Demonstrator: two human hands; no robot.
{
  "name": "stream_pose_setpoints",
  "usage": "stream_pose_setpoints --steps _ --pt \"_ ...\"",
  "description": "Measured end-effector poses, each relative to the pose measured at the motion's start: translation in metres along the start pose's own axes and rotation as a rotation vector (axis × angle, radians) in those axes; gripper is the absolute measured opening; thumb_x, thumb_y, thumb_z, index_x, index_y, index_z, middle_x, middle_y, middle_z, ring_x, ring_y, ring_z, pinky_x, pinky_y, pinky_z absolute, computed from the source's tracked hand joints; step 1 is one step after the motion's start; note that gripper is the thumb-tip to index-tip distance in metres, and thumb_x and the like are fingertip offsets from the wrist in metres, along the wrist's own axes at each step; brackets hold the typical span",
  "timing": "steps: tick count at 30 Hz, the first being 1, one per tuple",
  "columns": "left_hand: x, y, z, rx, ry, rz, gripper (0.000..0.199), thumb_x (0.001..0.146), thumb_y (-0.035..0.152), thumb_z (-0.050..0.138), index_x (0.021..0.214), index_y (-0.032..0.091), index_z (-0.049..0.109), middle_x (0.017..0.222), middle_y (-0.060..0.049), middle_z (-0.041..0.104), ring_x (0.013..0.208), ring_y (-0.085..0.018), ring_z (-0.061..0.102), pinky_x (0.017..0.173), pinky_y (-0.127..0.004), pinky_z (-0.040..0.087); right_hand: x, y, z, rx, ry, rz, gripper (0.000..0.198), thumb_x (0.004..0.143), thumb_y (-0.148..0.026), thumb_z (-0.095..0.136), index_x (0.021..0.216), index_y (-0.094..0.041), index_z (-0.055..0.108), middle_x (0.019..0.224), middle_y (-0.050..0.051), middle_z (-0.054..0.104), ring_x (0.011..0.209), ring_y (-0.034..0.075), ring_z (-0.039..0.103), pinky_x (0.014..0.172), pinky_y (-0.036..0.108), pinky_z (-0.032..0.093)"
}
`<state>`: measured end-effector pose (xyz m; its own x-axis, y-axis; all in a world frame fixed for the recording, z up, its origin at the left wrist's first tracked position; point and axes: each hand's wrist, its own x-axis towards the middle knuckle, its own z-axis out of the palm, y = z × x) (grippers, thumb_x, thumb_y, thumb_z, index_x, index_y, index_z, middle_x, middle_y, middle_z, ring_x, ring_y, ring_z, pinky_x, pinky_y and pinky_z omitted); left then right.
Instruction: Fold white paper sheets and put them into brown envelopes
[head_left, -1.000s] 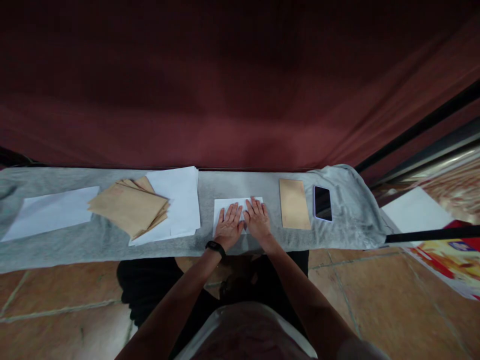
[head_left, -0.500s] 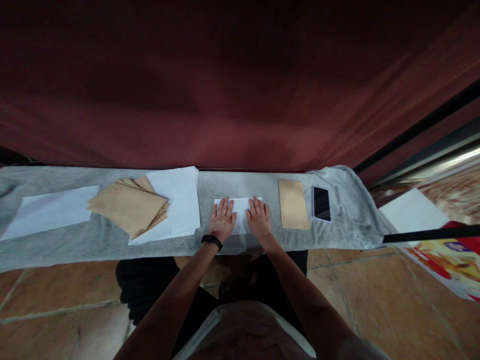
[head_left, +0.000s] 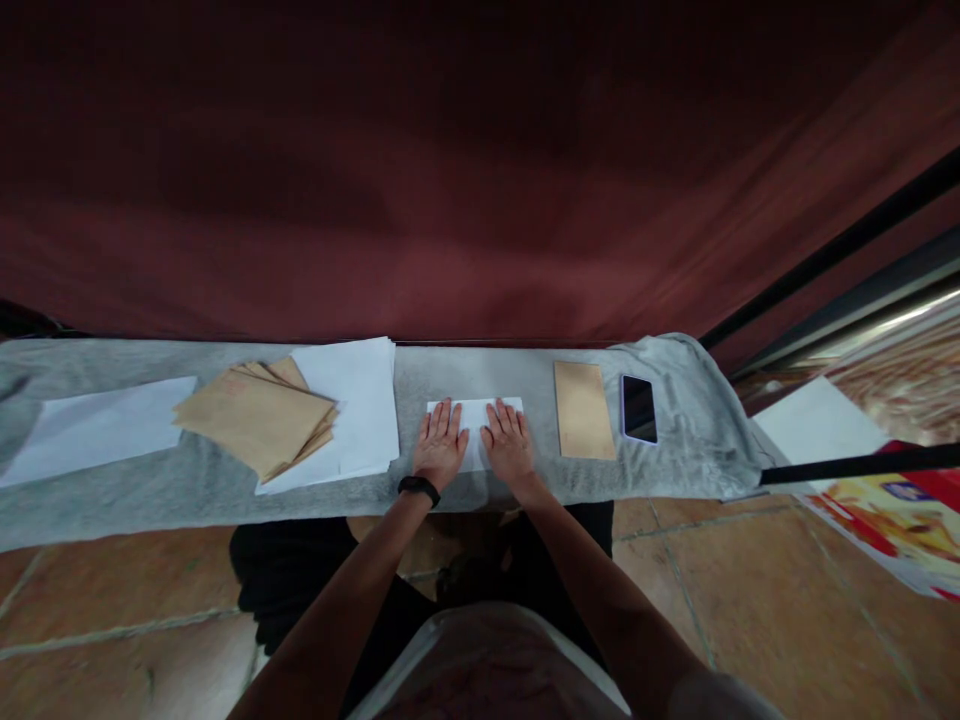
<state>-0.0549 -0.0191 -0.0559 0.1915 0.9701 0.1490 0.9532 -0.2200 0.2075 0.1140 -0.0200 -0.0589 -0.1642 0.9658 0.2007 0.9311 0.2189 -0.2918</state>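
Both my hands lie flat on a small white piece of paper (head_left: 472, 440), which looks folded and rests on the grey cloth. My left hand (head_left: 441, 447), with a dark band on the wrist, covers the paper's left part. On its right part is my right hand (head_left: 509, 445), fingers stretched forward and a little apart. Between the two hands a strip of the paper shows. To the right lies a brown envelope (head_left: 585, 410). At left, a fanned stack of brown envelopes (head_left: 255, 415) partly covers a pile of white sheets (head_left: 364, 400).
The grey cloth (head_left: 525, 372) covers a long narrow surface. A phone (head_left: 639, 409) lies near its right end, and another white sheet (head_left: 105, 425) at the far left. A dark red upright panel (head_left: 480, 250) rises behind. Past the right end are a black bar (head_left: 855, 465) and a printed carton (head_left: 907, 510).
My right hand has slid slightly left on the paper, and my left hand has shifted slightly too. The view has moved a little; the envelopes, sheets and phone lie as before.
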Motion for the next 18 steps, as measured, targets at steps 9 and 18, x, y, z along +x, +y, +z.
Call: stream_pose_setpoints --steps 9,18 --pt "-0.021 -0.009 0.0 0.01 0.048 -0.043 0.065 0.104 0.043 0.03 0.159 0.008 0.03 0.165 -0.017 0.032 0.155 -0.029 0.027 0.126 -0.049 0.026 -0.019 0.023 -0.007 -0.032 0.071 0.054 0.055 0.108 -0.035 0.035 0.158 -0.012 0.038 0.162 0.017 0.04 0.149 0.03 0.037 0.121 0.053 0.025" --pt "-0.044 -0.011 -0.004 -0.016 0.068 -0.068 0.064 0.103 0.04 0.031 0.158 0.006 0.033 0.163 -0.019 0.036 0.154 -0.03 0.029 0.125 -0.052 0.027 -0.034 0.037 -0.015 -0.055 0.083 0.088 0.056 0.107 -0.033 0.033 0.157 -0.011 0.038 0.16 0.017 0.044 0.146 0.031 0.041 0.12 0.052 0.027"
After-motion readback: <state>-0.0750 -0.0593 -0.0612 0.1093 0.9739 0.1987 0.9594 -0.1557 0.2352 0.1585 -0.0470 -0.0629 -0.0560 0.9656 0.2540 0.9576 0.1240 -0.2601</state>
